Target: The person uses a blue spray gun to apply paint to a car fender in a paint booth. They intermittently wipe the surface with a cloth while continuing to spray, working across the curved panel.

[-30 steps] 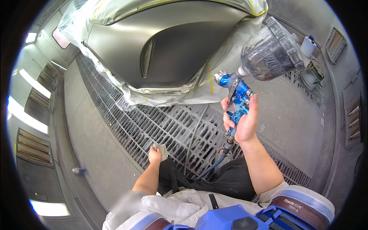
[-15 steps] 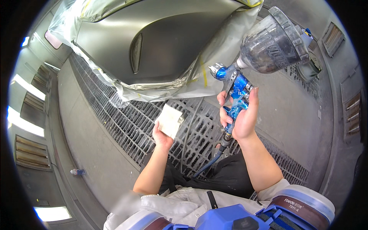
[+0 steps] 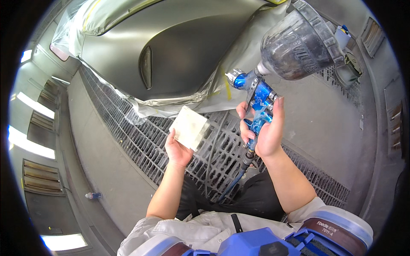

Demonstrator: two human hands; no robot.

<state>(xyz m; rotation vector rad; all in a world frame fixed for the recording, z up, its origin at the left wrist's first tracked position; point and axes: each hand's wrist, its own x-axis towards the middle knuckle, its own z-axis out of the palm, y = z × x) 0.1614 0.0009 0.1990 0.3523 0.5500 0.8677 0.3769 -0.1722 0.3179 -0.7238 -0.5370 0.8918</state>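
Note:
My left hand (image 3: 178,150) is closed on a pale cream, square folded cloth (image 3: 188,127), held over the floor grating. My right hand (image 3: 269,134) grips a blue spray gun (image 3: 259,98) by its handle, thumb along the back. A large grey, translucent cup (image 3: 297,45) sits on the gun, and an air hose (image 3: 234,187) hangs from its base. Ahead of both hands is a satin grey car panel (image 3: 179,55) with a curved recess, surrounded by plastic masking sheet (image 3: 232,85) and yellow tape.
Metal floor grating (image 3: 106,106) runs beneath and around the panel. A small bottle (image 3: 93,195) lies by the left wall. A white bucket (image 3: 341,38) and an olive drum (image 3: 348,74) stand at the right. Louvred vents (image 3: 42,177) and lights line the booth walls.
My left hand has risen with the cloth, which now shows flat in front of me. My right hand and spray gun have shifted slightly left and up.

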